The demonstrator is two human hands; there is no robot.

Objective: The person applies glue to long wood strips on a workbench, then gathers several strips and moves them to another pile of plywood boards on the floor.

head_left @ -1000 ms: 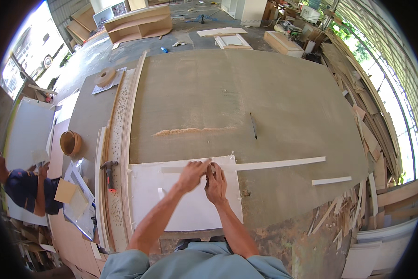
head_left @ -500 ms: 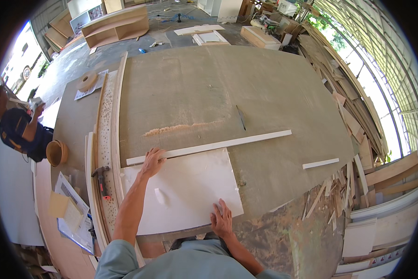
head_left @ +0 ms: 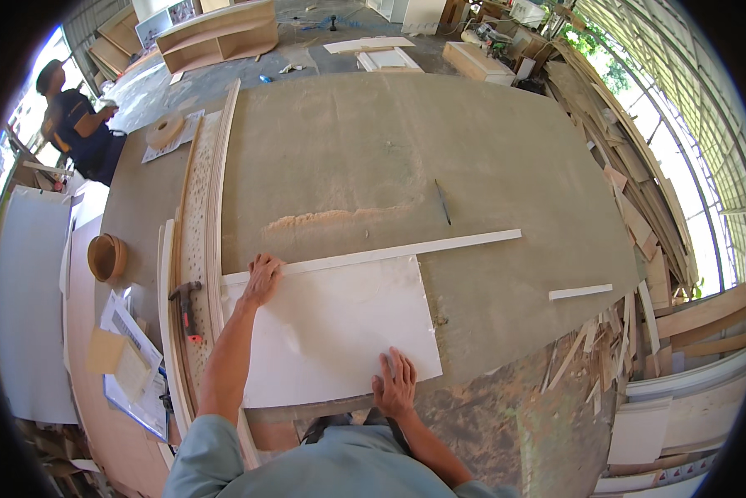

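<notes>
A white rectangular panel lies flat at the near edge of the table, its left side against a pale raised strip. Along its far edge runs a long narrow white strip that reaches right beyond the panel's corner. My left hand is on the panel's far left corner, its bunched fingers hooked over the strip near its left end. On the panel's near right part rests my right hand, fingers spread and holding nothing. Beyond the strip lies a dark, thin, pencil-like stick.
A short white strip lies on the right of the tabletop. At left are a hammer, a brown roll, a tape roll and papers. Wood scraps crowd the right. A person is at far left.
The long white strip has slid left and closer along the panel's far edge, my left hand with it. My right hand stays on the panel. The person at left has moved farther back.
</notes>
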